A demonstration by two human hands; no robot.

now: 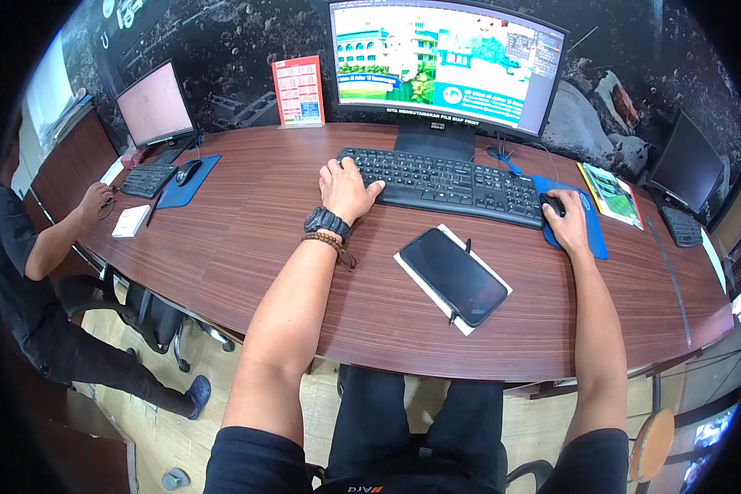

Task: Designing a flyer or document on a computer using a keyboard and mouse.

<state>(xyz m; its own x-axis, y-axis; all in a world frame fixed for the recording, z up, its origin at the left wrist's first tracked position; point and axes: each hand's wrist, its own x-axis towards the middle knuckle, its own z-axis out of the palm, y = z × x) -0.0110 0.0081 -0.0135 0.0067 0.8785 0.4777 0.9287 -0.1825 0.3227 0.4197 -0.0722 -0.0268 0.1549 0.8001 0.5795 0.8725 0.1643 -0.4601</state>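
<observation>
Nearest, between both wrists, 1 black smartphone (454,276) lies on a white notepad (436,284); a sliding forearm could push it off. Left hand (347,189) rests open on the black keyboard (445,183). Right hand (566,221) cups the mouse (551,203).

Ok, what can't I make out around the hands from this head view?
- Mouse: almost wholly covered by the right hand.
- Keyboard: its left-end keys lie under the left hand.
- White pad: mostly hidden beneath the dark phone.
- Second keyboard at the right: blurred and bent near the rim.
</observation>
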